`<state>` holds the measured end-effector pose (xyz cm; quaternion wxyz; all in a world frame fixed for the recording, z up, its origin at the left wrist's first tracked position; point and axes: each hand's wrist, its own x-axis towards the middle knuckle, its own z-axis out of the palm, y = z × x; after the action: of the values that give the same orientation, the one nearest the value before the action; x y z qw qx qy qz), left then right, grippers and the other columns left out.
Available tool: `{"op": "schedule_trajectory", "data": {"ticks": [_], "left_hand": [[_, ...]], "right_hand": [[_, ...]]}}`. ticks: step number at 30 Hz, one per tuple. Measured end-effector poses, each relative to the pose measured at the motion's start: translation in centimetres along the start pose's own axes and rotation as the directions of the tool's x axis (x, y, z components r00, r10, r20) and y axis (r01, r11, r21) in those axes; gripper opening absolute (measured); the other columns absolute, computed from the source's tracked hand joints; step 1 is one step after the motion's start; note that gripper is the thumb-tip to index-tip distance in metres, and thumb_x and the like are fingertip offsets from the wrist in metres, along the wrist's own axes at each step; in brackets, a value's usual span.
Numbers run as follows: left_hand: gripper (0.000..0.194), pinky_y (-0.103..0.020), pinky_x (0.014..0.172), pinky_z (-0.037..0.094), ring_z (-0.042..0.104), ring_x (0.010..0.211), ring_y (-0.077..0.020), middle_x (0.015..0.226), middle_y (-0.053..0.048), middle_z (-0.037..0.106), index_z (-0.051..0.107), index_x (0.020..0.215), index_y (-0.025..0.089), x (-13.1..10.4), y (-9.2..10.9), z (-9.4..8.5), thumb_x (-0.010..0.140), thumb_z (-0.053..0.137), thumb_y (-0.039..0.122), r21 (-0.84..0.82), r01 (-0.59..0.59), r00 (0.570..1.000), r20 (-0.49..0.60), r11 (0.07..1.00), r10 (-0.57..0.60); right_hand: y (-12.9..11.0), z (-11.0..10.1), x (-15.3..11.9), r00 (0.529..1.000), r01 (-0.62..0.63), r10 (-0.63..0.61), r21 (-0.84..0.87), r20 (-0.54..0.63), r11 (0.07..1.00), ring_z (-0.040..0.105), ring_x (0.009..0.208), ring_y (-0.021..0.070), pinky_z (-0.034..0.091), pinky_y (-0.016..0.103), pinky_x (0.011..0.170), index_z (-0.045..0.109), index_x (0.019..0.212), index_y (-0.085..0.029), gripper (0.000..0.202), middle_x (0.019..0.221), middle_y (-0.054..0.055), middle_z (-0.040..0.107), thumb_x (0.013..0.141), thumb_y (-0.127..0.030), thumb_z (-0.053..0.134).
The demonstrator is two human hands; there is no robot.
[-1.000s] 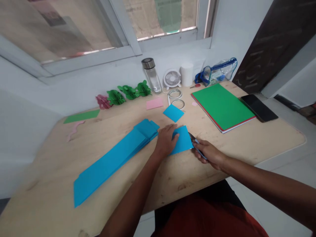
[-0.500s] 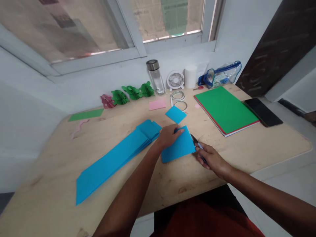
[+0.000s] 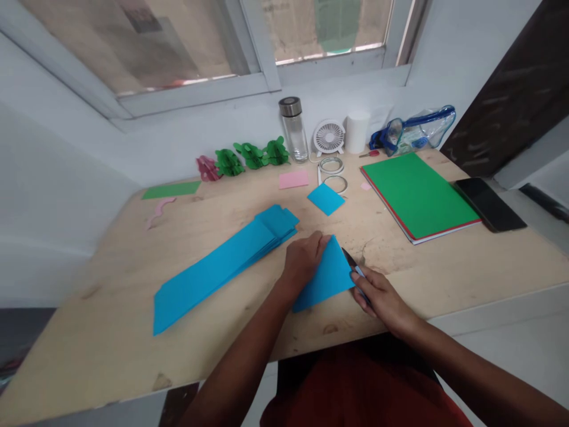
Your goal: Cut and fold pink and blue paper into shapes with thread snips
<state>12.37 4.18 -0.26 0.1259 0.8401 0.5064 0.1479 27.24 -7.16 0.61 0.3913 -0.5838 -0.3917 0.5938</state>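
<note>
My left hand (image 3: 306, 259) grips the upper left edge of a blue sheet of paper (image 3: 329, 276), fingers closed at its top corner. In my right hand (image 3: 377, 295) is a knife (image 3: 351, 260) with a dark pointed blade and a pale handle. Its blade lies along the right edge of that sheet; whether it touches the paper I cannot tell. Just beyond lies a small blue paper square (image 3: 326, 198). A stack of long blue paper strips (image 3: 217, 261) rests to the left of my left hand.
Green paper shapes (image 3: 252, 155) and a pink one (image 3: 208, 168) stand along the wall. Near them are a glass bottle (image 3: 295, 133), a small fan (image 3: 329, 137), tape rolls (image 3: 331, 166) and pink paper (image 3: 293, 179). At right lie a green-topped pad (image 3: 420, 196) and a phone (image 3: 489, 203).
My left hand has shifted along the sheet's left edge, its fingers now drawn together at the top corner. The knife stays by the right edge. The whole view has turned slightly left.
</note>
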Motion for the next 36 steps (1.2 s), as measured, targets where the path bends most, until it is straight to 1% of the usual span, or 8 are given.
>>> {"op": "schedule_trajectory", "data": {"ticks": [4, 8, 11, 17, 23, 27, 30, 36], "left_hand": [[0.044, -0.028, 0.055, 0.029, 0.058, 0.062, -0.0178, 0.068, -0.005, 0.065, 0.06, 0.082, 0.018, -0.9, 0.0, -0.5, 0.098, 0.026, 0.042, 0.083, -0.014, 1.0, 0.027, 0.996, 0.012], [0.044, -0.028, 0.054, 0.029, 0.059, 0.062, -0.0188, 0.068, -0.006, 0.066, 0.061, 0.084, 0.018, -1.8, 0.0, -1.0, 0.098, 0.026, 0.043, 0.133, -0.006, 0.998, 0.062, 0.991, -0.002], [0.044, -0.027, 0.054, 0.031, 0.06, 0.063, -0.0188, 0.069, -0.006, 0.066, 0.061, 0.086, 0.019, -2.2, 0.0, -1.2, 0.098, 0.026, 0.043, 0.136, -0.007, 0.997, 0.077, 0.991, -0.003], [0.041, -0.027, 0.056, 0.034, 0.061, 0.065, -0.0191, 0.071, -0.005, 0.066, 0.06, 0.085, 0.02, -2.5, 0.1, -1.4, 0.097, 0.028, 0.042, 0.086, -0.024, 0.991, 0.134, 0.996, 0.012], [0.039, -0.027, 0.058, 0.035, 0.061, 0.067, -0.0199, 0.073, -0.006, 0.067, 0.059, 0.085, 0.02, -2.9, 0.2, -1.9, 0.097, 0.028, 0.04, 0.108, -0.044, 0.983, 0.182, 0.993, 0.024], [0.039, -0.027, 0.058, 0.034, 0.062, 0.067, -0.0201, 0.073, -0.006, 0.067, 0.058, 0.084, 0.019, -3.2, 0.1, -2.2, 0.097, 0.028, 0.04, 0.105, -0.052, 0.983, 0.179, 0.993, 0.032], [0.04, -0.027, 0.058, 0.034, 0.061, 0.066, -0.0195, 0.071, -0.005, 0.066, 0.058, 0.082, 0.02, -3.2, 0.0, -2.1, 0.097, 0.027, 0.04, 0.086, -0.067, 0.982, 0.18, 0.994, 0.05], [0.041, -0.027, 0.059, 0.033, 0.058, 0.064, -0.0176, 0.067, -0.003, 0.063, 0.055, 0.078, 0.02, -3.2, 0.1, -2.2, 0.098, 0.025, 0.039, 0.001, -0.098, 0.976, 0.198, 0.995, 0.096]], "right_hand": [[0.3, -0.2, -0.8, 1.0, 0.012, -0.012, -0.027, 0.007, 1.0, 0.029, 0.039, 0.007, 0.018, 0.023, 0.039, 0.039, 0.062, -0.022, 0.044, 0.044, -0.007, 0.035, 0.085, -0.059, 0.045], [0.4, -0.4, -1.6, 0.998, 0.062, -0.061, -0.151, 0.008, 0.987, 0.032, 0.043, 0.0086, 0.024, 0.025, 0.045, 0.038, 0.054, -0.022, 0.051, 0.045, -0.005, 0.037, 0.089, -0.059, 0.041], [0.5, -0.3, -1.8, 0.997, 0.082, -0.08, -0.195, 0.019, 0.977, 0.033, 0.043, 0.0094, 0.027, 0.026, 0.047, 0.037, 0.054, -0.022, 0.052, 0.045, -0.005, 0.038, 0.089, -0.06, 0.038], [0.5, -0.1, -1.4, 0.996, 0.059, -0.047, -0.169, 0.078, 0.984, 0.032, 0.042, 0.0094, 0.026, 0.026, 0.047, 0.037, 0.054, -0.023, 0.054, 0.045, -0.005, 0.038, 0.086, -0.066, 0.038], [0.2, -0.1, -2.3, 0.998, 0.047, -0.041, -0.181, 0.038, 0.982, 0.031, 0.043, 0.0093, 0.026, 0.026, 0.047, 0.036, 0.051, -0.022, 0.054, 0.044, -0.005, 0.036, 0.089, -0.061, 0.038], [0.3, 0.1, -2.5, 0.999, 0.031, -0.028, -0.142, 0.028, 0.989, 0.03, 0.042, 0.0095, 0.024, 0.026, 0.045, 0.037, 0.055, -0.022, 0.05, 0.045, -0.005, 0.036, 0.089, -0.059, 0.039], [0.4, 0.3, -2.1, 0.998, 0.055, -0.05, -0.159, 0.034, 0.986, 0.032, 0.043, 0.0094, 0.026, 0.026, 0.047, 0.037, 0.055, -0.022, 0.051, 0.046, -0.005, 0.037, 0.09, -0.058, 0.038], [0.3, 0.1, -2.1, 0.997, 0.053, -0.044, -0.159, 0.062, 0.986, 0.031, 0.043, 0.0091, 0.026, 0.026, 0.047, 0.036, 0.055, -0.022, 0.051, 0.045, -0.006, 0.036, 0.09, -0.058, 0.037]]}}
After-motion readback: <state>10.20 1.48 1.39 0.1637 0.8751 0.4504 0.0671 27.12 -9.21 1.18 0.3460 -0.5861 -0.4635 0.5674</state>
